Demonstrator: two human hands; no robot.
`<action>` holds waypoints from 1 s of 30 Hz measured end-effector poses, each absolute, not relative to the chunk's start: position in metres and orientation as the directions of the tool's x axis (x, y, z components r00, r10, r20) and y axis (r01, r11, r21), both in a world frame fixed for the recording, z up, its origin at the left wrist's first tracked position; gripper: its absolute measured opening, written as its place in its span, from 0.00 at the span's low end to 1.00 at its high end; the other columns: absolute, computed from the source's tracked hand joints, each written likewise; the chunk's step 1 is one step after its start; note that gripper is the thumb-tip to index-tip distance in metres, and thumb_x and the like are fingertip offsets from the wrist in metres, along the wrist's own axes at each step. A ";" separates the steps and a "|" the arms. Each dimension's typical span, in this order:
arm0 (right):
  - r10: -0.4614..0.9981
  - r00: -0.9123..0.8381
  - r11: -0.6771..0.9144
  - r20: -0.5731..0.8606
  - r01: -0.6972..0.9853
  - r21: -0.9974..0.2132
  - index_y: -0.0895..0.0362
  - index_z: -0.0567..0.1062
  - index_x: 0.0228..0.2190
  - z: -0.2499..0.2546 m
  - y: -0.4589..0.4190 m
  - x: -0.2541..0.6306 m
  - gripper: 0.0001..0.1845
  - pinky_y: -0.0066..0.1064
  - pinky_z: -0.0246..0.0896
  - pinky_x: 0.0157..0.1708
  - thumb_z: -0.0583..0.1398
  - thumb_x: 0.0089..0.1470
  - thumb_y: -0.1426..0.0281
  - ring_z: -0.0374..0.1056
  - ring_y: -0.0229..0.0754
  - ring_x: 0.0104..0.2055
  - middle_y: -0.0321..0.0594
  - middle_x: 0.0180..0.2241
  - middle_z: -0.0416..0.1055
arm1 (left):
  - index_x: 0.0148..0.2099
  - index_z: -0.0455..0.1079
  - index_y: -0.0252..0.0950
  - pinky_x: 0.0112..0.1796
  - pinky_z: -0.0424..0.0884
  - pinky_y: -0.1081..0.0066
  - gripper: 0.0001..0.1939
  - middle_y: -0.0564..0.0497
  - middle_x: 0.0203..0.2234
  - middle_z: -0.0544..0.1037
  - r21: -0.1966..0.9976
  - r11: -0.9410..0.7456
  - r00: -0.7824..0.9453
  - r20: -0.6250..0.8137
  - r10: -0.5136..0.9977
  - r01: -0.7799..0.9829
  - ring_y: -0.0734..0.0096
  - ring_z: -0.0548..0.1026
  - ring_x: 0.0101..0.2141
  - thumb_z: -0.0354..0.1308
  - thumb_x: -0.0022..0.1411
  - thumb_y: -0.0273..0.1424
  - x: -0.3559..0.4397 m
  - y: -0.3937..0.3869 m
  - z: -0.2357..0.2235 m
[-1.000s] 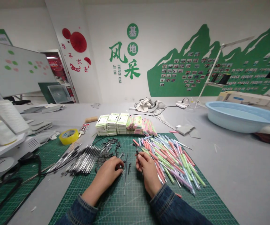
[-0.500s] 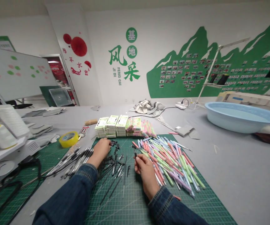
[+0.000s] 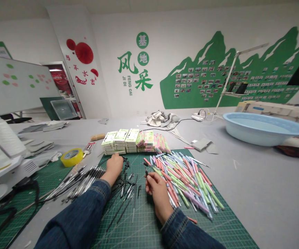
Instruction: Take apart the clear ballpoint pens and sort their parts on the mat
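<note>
My right hand [image 3: 158, 193] pinches a small black pen piece [image 3: 146, 171] between thumb and fingertips, with its thin tip pointing up and away. Just right of that hand lies a heap of pastel pens [image 3: 188, 176] in red, green, blue and purple. My left hand [image 3: 114, 167] reaches to the far side of the cutting mat [image 3: 146, 224], its fingers curled down at small black pen parts [image 3: 125, 166]; what they grip is hidden. Between the hands are scattered black rods and pen refills [image 3: 128, 193]. Silver-and-black pen barrels [image 3: 87, 181] lie left of my left forearm.
Stacked small boxes [image 3: 120, 140] stand behind the mat. To the left are yellow tape [image 3: 72, 157], a glue tube [image 3: 89, 148] and a sewing machine [image 3: 1, 186] with white thread cones. A blue basin [image 3: 263, 133] sits at right, and grey cloth scraps [image 3: 162, 119] lie at the back.
The whole view has shifted slightly. My left hand stays at the black parts with its fingers curled, and my right hand still holds the black pen piece.
</note>
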State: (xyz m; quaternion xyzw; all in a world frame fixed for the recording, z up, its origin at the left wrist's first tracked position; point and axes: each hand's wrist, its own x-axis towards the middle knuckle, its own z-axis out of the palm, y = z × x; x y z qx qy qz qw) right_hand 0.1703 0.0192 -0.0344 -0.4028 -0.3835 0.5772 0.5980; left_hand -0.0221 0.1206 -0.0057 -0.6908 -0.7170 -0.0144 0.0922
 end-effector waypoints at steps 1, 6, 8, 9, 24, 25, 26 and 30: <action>0.999 0.042 0.013 -0.003 -0.378 -0.926 0.57 0.71 0.29 -0.034 0.019 0.170 0.14 0.23 0.46 0.17 0.62 0.46 0.60 0.57 0.32 0.18 0.31 0.19 0.63 | 0.40 0.74 0.26 0.40 0.69 0.63 0.18 0.33 0.41 0.71 -0.110 0.057 -0.040 0.152 0.988 0.992 0.55 0.72 0.44 0.42 0.60 0.19 -0.022 0.121 -0.006; 0.999 0.047 0.020 0.003 -0.361 -0.932 0.58 0.71 0.29 -0.036 0.020 0.170 0.13 0.23 0.47 0.17 0.61 0.47 0.60 0.57 0.32 0.18 0.31 0.19 0.63 | 0.42 0.74 0.27 0.39 0.70 0.63 0.18 0.32 0.42 0.72 -0.107 0.084 -0.068 0.146 0.987 0.991 0.54 0.72 0.45 0.42 0.61 0.20 -0.026 0.122 -0.005; 0.999 0.047 0.017 0.000 -0.362 -0.932 0.58 0.71 0.29 -0.037 0.021 0.170 0.14 0.23 0.47 0.16 0.62 0.46 0.59 0.57 0.32 0.18 0.31 0.19 0.63 | 0.42 0.74 0.27 0.40 0.69 0.62 0.17 0.31 0.43 0.72 -0.100 0.096 -0.082 0.139 0.987 0.990 0.53 0.71 0.46 0.43 0.61 0.21 -0.028 0.123 -0.004; 0.999 0.047 0.017 -0.001 -0.363 -0.932 0.58 0.71 0.29 -0.037 0.021 0.170 0.15 0.23 0.46 0.16 0.62 0.45 0.59 0.57 0.32 0.18 0.31 0.19 0.63 | 0.42 0.74 0.27 0.40 0.69 0.61 0.17 0.31 0.43 0.72 -0.094 0.102 -0.090 0.131 0.987 0.990 0.53 0.71 0.46 0.43 0.62 0.21 -0.029 0.124 -0.004; 1.000 0.024 0.016 0.008 -0.358 -0.934 0.57 0.70 0.30 -0.035 0.018 0.169 0.11 0.23 0.45 0.17 0.60 0.48 0.62 0.57 0.31 0.18 0.31 0.20 0.63 | 0.40 0.73 0.34 0.46 0.65 0.63 0.11 0.42 0.38 0.78 0.442 -0.008 -0.070 0.161 0.985 0.897 0.60 0.73 0.43 0.53 0.55 0.26 -0.031 0.117 0.007; 1.000 0.017 0.019 0.014 -0.348 -0.937 0.57 0.70 0.30 -0.034 0.017 0.168 0.10 0.23 0.45 0.17 0.60 0.48 0.63 0.57 0.31 0.18 0.30 0.19 0.63 | 0.41 0.73 0.34 0.45 0.66 0.65 0.12 0.44 0.38 0.78 0.510 -0.039 -0.056 0.170 0.984 0.859 0.62 0.74 0.42 0.52 0.57 0.28 -0.028 0.112 0.009; 1.000 0.004 0.021 0.020 -0.339 -0.941 0.57 0.70 0.29 -0.034 0.016 0.167 0.10 0.23 0.46 0.17 0.60 0.48 0.63 0.57 0.31 0.18 0.30 0.19 0.63 | 0.43 0.73 0.34 0.44 0.67 0.67 0.13 0.45 0.39 0.79 0.574 -0.068 -0.042 0.176 0.984 0.816 0.64 0.75 0.41 0.51 0.59 0.30 -0.024 0.105 0.010; 0.998 -0.054 0.021 0.039 -0.306 -0.952 0.57 0.69 0.29 -0.035 0.013 0.163 0.10 0.23 0.48 0.18 0.60 0.49 0.62 0.58 0.32 0.18 0.30 0.19 0.62 | 0.50 0.69 0.32 0.40 0.71 0.70 0.20 0.43 0.42 0.77 0.815 -0.139 -0.013 0.176 0.984 0.563 0.68 0.76 0.40 0.48 0.62 0.39 -0.003 0.067 0.007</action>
